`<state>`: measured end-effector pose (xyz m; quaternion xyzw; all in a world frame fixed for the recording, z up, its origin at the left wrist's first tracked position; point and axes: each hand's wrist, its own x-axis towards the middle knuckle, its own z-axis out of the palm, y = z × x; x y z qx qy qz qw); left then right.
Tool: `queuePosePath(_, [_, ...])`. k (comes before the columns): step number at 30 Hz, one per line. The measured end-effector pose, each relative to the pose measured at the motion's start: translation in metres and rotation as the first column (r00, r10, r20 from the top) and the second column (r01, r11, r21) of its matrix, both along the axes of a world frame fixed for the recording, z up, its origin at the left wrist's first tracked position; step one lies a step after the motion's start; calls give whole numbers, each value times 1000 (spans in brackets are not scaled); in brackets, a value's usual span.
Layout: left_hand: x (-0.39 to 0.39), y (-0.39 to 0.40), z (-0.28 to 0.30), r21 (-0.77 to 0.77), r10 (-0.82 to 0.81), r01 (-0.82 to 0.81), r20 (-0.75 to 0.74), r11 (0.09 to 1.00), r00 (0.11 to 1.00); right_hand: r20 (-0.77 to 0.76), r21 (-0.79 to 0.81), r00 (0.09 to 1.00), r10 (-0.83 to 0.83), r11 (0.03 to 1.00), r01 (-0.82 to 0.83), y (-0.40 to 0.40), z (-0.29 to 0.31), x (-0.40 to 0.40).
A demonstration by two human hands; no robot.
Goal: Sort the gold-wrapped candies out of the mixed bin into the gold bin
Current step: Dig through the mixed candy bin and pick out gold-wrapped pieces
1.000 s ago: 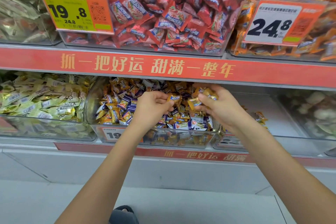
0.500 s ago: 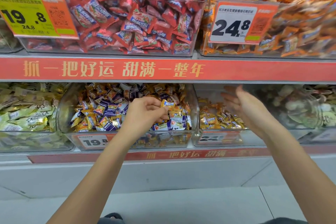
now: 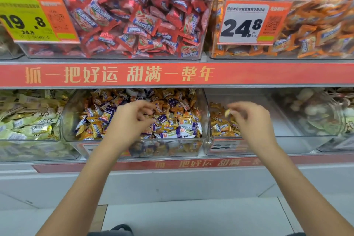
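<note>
A person is standing at a shop shelf, both arms reaching into the lower row of clear bins. The left hand (image 3: 132, 120) is hovering over the mixed bin (image 3: 203, 120), fingers loosely curled, seemingly holding nothing, though motion blur makes this uncertain. The right hand (image 3: 249, 119), spread flat half a second ago, is now curling its fingers over the gold bin (image 3: 207, 145), pinching what appears to be a gold-wrapped candy (image 3: 228, 113). A small heap of gold candies (image 3: 220, 124) is lying at that bin's left end, its right side bare. The red shelf strip (image 3: 115, 74) is running close above both hands.
</note>
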<state>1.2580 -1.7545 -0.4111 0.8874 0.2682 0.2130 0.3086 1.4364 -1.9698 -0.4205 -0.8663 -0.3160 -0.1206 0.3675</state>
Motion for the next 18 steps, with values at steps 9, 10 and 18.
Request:
queuePosePath(9, [-8, 15, -25, 231, -72, 107, -156, 967, 985, -209, -643, 807, 552, 545, -539, 120, 7, -38])
queuePosePath(10, [-6, 17, -27, 253, -101, 140, -160, 957, 982, -228, -702, 811, 539, 487, -521, 130, 6, -34])
queuePosePath(18, [14, 14, -34, 257, -149, 218, -264, 941, 953, -262, -298, 823, 505, 768, -566, 126, 3, -21])
